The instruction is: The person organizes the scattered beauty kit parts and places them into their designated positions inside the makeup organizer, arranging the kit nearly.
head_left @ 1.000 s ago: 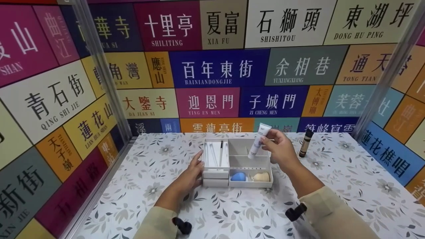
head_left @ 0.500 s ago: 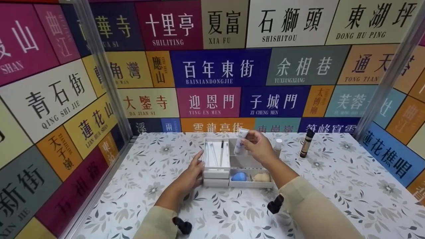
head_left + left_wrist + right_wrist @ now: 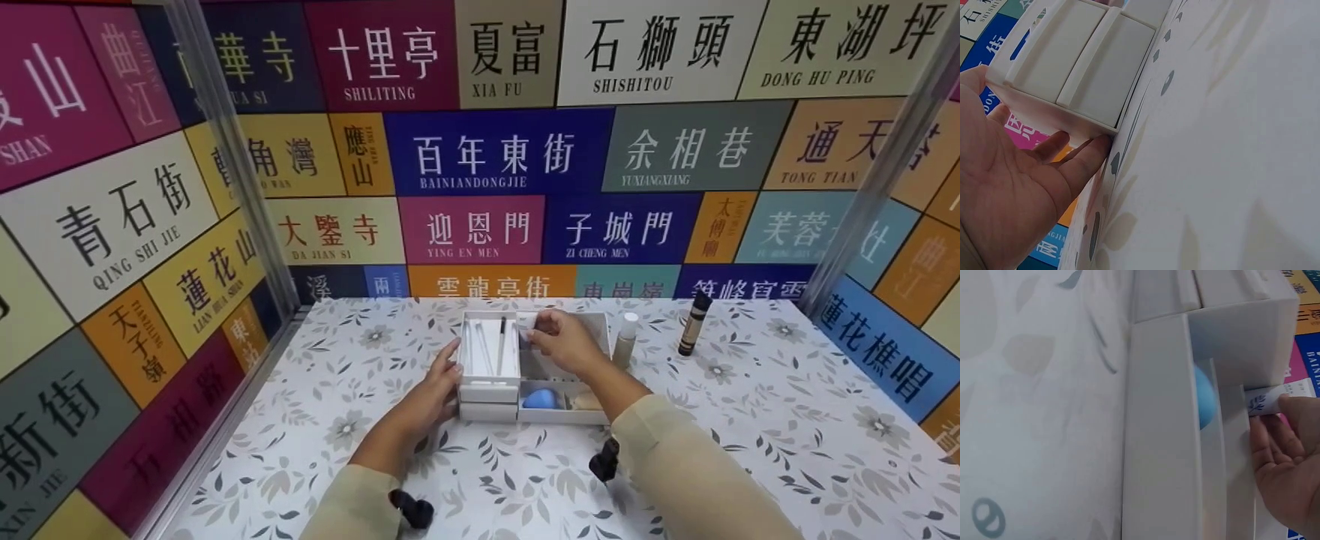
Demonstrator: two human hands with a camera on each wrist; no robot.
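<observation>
A white desk organizer (image 3: 487, 413) with drawers and open compartments stands on the table. My left hand (image 3: 431, 394) rests its fingertips along the organizer's left side; in the left wrist view the fingers (image 3: 1086, 163) are extended against that wall beside two drawer fronts. My right hand (image 3: 566, 341) pinches a white squeeze tube (image 3: 1266, 400) with a blue leaf print, its lower end down in the back compartment next to the drawer section. Two makeup sponges lie in the front compartments: a blue one (image 3: 539, 399) and a beige one (image 3: 587, 401), the latter partly hidden by my right arm.
Thin white sticks and a dark-tipped one (image 3: 502, 337) lie in the organizer's top left tray. A small white-capped bottle (image 3: 625, 341) stands just right of the organizer. Farther right is a black-and-tan tube (image 3: 694, 324). A floral cloth (image 3: 360, 397) covers the table, with a sign-patterned wall behind.
My right hand has carried the squeeze tube left and then down into the organizer's back compartment. The white-capped bottle has come into sight behind it. My left hand stays where it was.
</observation>
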